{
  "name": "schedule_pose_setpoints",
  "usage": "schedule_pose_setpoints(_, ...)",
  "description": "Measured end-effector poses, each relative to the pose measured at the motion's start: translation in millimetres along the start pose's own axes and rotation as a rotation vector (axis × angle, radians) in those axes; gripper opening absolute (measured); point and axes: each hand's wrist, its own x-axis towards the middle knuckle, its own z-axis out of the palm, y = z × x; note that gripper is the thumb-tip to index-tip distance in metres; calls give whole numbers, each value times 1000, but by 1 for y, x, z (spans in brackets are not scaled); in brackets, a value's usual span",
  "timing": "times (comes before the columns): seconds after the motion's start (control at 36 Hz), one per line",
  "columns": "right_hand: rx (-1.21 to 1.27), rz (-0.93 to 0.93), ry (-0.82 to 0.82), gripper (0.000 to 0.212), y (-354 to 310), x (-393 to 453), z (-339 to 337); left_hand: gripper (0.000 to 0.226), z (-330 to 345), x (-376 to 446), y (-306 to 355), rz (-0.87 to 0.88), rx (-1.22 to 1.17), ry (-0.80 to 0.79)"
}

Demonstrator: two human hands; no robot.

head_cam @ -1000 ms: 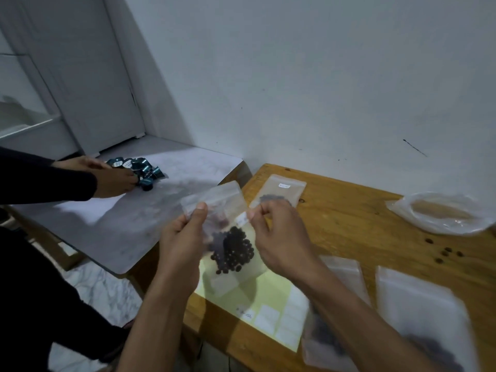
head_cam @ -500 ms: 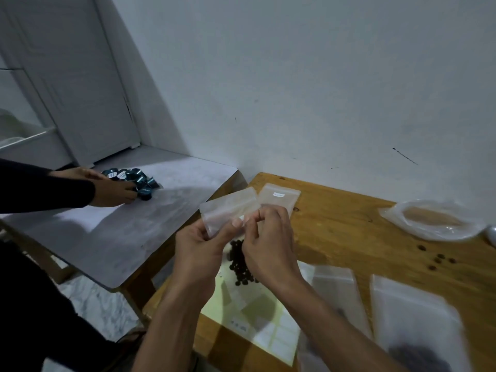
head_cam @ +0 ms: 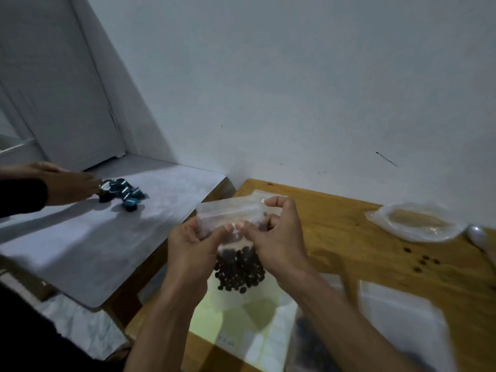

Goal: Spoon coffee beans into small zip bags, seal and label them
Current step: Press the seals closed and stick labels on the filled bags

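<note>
While both hands (head_cam: 236, 245) pinch it — zip bag (head_cam: 230, 216) holds beans (head_cam: 239, 269).

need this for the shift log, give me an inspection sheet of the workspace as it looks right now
surface: wooden table against a white wall; grey table beside it on the left
job's things: small zip bag holding coffee beans, held up over a label sheet; white spoon at the right edge; more bags lying near, blurred
clutter: loose beans on the wood; crumpled plastic bag near the wall
grippers: left hand and right hand both pinch the bag near its top
cables: nothing seen
surroundings: another person's hand at a pile of dark capsules on the grey table; door behind
</note>
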Motion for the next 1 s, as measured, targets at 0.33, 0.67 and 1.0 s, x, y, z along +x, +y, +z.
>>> schedule_pose_setpoints(0.33, 54, 155, 221, 45, 27, 51, -69, 43, 68, 63, -24, -21, 264, -174)
schedule_pose_setpoints(0.67, -214, 260, 446, 45, 74, 115, -107, 66, 135, 122, -72, 199, 878, -261)
schedule_pose_setpoints(1.0, -645, 225, 374, 48, 85, 126, -108, 58, 146, 136, -91, 334, 1119, -297)
